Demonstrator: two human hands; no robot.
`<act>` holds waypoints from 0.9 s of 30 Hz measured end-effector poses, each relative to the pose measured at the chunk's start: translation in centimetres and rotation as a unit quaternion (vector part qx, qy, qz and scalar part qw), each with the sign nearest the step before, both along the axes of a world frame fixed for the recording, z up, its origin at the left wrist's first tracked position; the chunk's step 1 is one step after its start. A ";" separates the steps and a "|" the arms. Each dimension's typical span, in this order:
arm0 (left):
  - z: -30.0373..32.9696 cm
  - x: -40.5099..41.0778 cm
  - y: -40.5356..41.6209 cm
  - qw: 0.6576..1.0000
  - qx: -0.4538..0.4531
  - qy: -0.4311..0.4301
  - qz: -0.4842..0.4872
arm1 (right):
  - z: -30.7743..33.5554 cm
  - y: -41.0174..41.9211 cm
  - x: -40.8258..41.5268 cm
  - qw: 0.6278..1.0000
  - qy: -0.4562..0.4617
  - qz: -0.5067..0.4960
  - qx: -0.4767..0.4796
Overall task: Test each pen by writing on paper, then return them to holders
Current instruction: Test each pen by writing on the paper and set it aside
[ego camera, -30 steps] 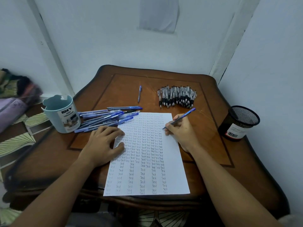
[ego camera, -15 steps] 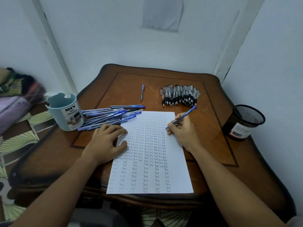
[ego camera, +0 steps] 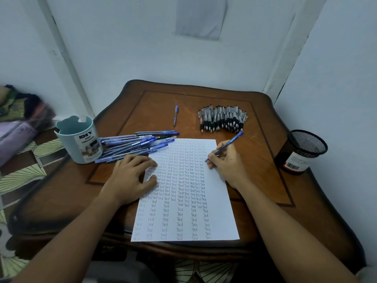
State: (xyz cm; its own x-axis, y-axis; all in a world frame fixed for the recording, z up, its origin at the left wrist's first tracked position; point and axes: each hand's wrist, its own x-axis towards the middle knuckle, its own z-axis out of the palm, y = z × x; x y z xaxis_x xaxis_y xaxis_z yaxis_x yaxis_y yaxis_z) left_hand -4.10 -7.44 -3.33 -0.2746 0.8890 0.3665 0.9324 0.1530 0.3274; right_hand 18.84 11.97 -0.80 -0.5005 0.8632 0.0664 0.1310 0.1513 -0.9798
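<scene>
Right hand [ego camera: 226, 163] grip unchanged on blue pen [ego camera: 225, 146], left hand [ego camera: 132, 176] still flat on paper [ego camera: 216, 201]

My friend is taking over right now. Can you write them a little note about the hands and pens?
Right hand holds a blue pen, tip on the paper. Left hand presses the paper flat.
Blue pens lie beside the teal holder; black pens lie near the table's far side; one pen lies alone. Mesh holder stands right.
Done: many "Test" words written.
Left: finish testing, fill holders.

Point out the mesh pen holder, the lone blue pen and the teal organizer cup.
mesh pen holder [ego camera: 298, 160]: head view, labelled front wall.
lone blue pen [ego camera: 176, 115]: head view, mid-barrel.
teal organizer cup [ego camera: 81, 144]: head view, printed side.
</scene>
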 end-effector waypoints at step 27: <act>-0.1 -0.1 0.0 1.000 0.012 0.003 -0.001 | 0.1 0.0 -0.1 1.000 -0.001 -0.019 -0.005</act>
State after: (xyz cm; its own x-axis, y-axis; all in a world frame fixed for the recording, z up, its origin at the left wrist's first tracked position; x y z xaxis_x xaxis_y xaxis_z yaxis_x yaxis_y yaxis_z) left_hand -4.16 -7.41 -3.46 -0.2703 0.8806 0.3891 0.9349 0.1434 0.3248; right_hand 18.78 12.00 -0.74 -0.4672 0.8823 0.0565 0.1380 0.1359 -0.9811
